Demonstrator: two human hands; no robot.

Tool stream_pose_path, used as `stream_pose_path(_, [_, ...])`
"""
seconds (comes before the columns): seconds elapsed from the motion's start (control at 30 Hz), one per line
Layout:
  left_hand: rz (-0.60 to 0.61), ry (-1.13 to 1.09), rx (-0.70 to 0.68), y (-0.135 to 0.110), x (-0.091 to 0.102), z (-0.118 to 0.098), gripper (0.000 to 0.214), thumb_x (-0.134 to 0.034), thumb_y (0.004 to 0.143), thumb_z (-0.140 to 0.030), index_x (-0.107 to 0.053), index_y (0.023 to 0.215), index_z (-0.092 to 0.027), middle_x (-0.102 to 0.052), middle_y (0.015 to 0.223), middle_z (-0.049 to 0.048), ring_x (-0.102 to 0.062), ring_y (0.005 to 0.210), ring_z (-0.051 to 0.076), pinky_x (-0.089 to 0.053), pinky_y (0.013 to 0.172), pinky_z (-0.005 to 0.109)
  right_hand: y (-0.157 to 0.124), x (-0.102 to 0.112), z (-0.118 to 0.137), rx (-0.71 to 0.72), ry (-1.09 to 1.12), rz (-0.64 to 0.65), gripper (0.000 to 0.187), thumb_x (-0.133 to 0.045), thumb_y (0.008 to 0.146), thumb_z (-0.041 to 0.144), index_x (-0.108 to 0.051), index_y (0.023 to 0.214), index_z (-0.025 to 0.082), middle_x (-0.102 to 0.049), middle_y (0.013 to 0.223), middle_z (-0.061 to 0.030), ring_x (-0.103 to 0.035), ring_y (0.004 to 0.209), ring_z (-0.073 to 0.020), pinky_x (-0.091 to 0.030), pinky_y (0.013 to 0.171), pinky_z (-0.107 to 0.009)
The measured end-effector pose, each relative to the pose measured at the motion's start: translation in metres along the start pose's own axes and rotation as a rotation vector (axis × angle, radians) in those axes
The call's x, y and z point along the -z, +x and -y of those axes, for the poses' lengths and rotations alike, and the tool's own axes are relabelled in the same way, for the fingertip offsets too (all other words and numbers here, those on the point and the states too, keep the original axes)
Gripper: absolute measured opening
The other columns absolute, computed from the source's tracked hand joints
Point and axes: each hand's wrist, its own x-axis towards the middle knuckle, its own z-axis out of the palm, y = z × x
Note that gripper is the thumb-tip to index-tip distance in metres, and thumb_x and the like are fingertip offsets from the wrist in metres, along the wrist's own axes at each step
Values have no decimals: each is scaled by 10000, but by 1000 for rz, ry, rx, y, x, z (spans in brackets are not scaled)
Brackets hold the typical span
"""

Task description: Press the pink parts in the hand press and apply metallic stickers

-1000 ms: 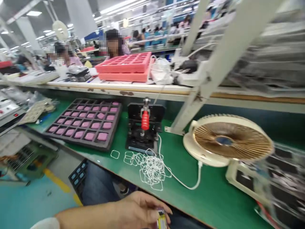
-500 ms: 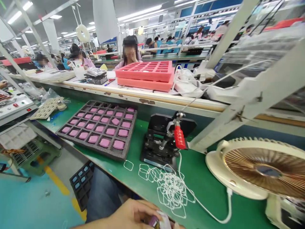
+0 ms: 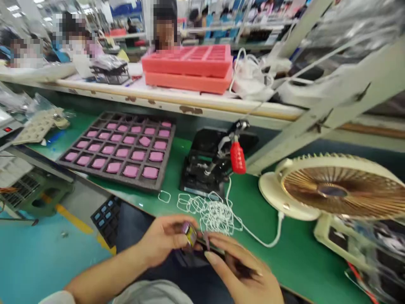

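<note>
My left hand is closed around a small device housing, purplish at the rim with yellow and metal parts showing inside. Close beside it, my right hand pinches a thin dark piece between thumb and fingers; blur hides what it is. Both hands are over my lap at the bench's front edge. Just beyond them lies a tangled pile of thin white ring gaskets. One loose gasket sits apart, near the foam tray's corner.
A dark foam tray holds several purple housings. Right of it stands a black press with a red handle. A cream fan trails a white cable. Red foam trays sit on the shelf, with a person behind.
The view has tilted down and shifted. Both hands now show fully, higher in the picture, with the housing turned in my left hand. A whitish piece seen by the housing earlier is no longer visible.
</note>
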Motion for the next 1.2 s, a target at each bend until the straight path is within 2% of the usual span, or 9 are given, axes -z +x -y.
stream_pose_path(0.1, [-31, 101, -117, 6, -2, -12, 498, -1008, 696, -341, -857, 1159, -242, -753, 1206, 115, -711, 1089, 254, -572, 985, 363, 13, -8, 15, 315, -167, 41, 235, -784, 970, 193, -816, 1186, 278, -788, 1223, -82, -801, 1001, -222, -669, 867, -272])
stream_pose_path(0.27, [7, 208, -159, 4, -1, -21, 492, -1000, 710, -321, -856, 1177, -271, -722, 1235, 126, -691, 1165, 289, -562, 1027, 403, 17, -15, 15, 450, -236, 61, 264, -741, 1004, 159, -789, 1242, 263, -769, 1253, -96, -799, 892, -192, -663, 727, -263])
stream_pose_path(0.57, [-17, 272, -142, 1, -1, -20, 528, -1024, 660, -340, -863, 1162, -293, -718, 1222, 119, -696, 1144, 288, -587, 989, 380, 9, -16, 0, 461, -247, 52, 416, -740, 979, 86, -769, 1315, 330, -750, 1296, -70, -641, 602, -108, -601, 611, -278])
stream_pose_path(0.7, [-31, 283, -138, 3, -2, -17, 535, -1036, 634, -343, -868, 1140, -302, -725, 1218, 109, -700, 1143, 281, -597, 979, 360, 9, -13, 2, 493, -291, 61, 395, -718, 998, 89, -757, 1328, 302, -740, 1316, -90, -673, 660, -120, -593, 617, -275])
stream_pose_path(0.8, [-22, 296, -158, 4, -1, -16, 534, -1035, 636, -344, -867, 1142, -307, -736, 1207, 105, -707, 1131, 281, -606, 972, 365, 6, -15, 0, 545, -337, 59, 355, -668, 1037, 98, -730, 1353, 246, -724, 1352, -130, -757, 855, -164, -620, 701, -282])
stream_pose_path(0.93, [4, 341, -183, 1, -6, -10, 474, -934, 805, -381, -825, 1258, -291, -710, 1343, 123, -667, 1250, 297, -561, 1069, 380, -3, -24, -14, 567, -454, 59, 408, -626, 1041, 58, -669, 1423, 193, -676, 1438, -182, -774, 969, -206, -618, 752, -321])
stream_pose_path(1.03, [-107, 306, -121, 0, -13, 0, 470, -832, 915, -422, -767, 1358, -278, -695, 1424, 117, -658, 1277, 274, -538, 1087, 352, -6, -33, -25, 554, -500, 27, 423, -613, 1039, 41, -656, 1419, 219, -681, 1442, -151, -773, 942, -201, -603, 751, -329])
stream_pose_path(1.13, [-271, 173, -47, 4, -16, 6, 352, -825, 923, -428, -821, 1235, -262, -814, 1164, 85, -750, 1031, 206, -586, 941, 297, -2, -38, -25, 412, -406, -59, 311, -690, 1050, 190, -634, 1356, 192, -711, 1348, -149, -757, 1022, -224, -611, 799, -325])
stream_pose_path(1.2, [-286, 95, -56, 8, -14, 6, 316, -879, 871, -414, -853, 1128, -234, -838, 983, 70, -764, 891, 178, -594, 871, 274, 3, -36, -21, 271, -339, -42, 255, -704, 1054, 318, -628, 1262, 191, -724, 1148, -113, -737, 930, -212, -588, 728, -310])
